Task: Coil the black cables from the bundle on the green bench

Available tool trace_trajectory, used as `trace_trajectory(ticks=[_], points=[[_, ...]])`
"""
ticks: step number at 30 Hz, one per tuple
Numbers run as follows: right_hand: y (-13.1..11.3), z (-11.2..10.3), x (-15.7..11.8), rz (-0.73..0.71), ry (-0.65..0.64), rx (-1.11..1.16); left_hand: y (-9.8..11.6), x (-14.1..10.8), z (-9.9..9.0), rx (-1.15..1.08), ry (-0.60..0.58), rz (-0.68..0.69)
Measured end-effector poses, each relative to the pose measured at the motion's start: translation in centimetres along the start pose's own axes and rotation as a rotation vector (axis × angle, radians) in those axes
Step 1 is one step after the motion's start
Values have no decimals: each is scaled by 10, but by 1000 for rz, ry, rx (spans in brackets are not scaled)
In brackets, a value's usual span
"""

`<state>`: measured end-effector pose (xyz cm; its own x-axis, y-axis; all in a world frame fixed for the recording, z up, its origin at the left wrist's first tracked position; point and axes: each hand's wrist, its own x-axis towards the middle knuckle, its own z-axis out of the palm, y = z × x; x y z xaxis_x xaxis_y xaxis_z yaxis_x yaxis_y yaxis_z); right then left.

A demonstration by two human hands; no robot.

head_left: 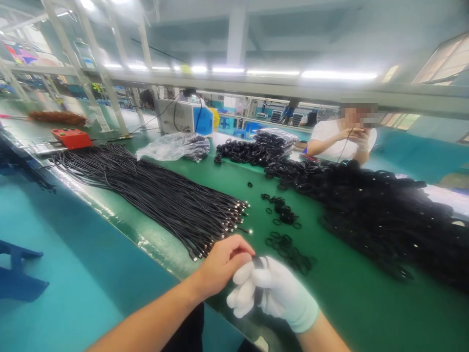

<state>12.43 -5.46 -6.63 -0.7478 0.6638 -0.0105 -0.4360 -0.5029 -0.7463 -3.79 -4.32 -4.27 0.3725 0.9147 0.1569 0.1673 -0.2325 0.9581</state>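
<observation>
A folded bundle of black cable (261, 262) is gripped in my right hand (278, 293), which wears a white glove with its fingers curled round the bundle. My bare left hand (225, 264) is closed against its far left side, thumb and fingers together. What its fingertips pinch is hidden behind the glove. Just beyond my left hand lies a long spread of straight black cables (161, 195), their metal plugs pointing toward the right. Small black rings (286, 212) lie scattered on the green table (234, 183) beyond my right hand.
A large heap of coiled black cables (384, 210) covers the table's right side. Clear plastic bags (168, 146), a red box (71, 138) and a grey-blue machine (186, 117) stand farther back. Another person (340, 137) sits across the table. A blue stool (18, 271) is at lower left.
</observation>
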Motion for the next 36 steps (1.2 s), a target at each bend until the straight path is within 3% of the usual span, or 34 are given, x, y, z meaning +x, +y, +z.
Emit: trace_trajectory(ticks=[2, 7, 16, 20, 23, 30, 36], points=[[-5, 1, 0, -12, 12, -66, -2, 1, 1, -20, 1, -16], [-18, 6, -4, 30, -54, -197, -2, 2, -1, -92, -204, -99], [-24, 8, -7, 99, -200, -347, 2, -14, 8, 212, -57, 84], [-26, 12, -8, 155, -210, -311, -1, -17, 9, 188, -134, 91], [-31, 19, -10, 181, -180, -394, -5, -17, 10, 164, -61, 168], [-41, 38, -14, 245, -115, -548, -10, -27, 19, 179, 207, 555], [-39, 46, -11, 185, -160, -531, -8, -34, 20, 219, 270, 639]])
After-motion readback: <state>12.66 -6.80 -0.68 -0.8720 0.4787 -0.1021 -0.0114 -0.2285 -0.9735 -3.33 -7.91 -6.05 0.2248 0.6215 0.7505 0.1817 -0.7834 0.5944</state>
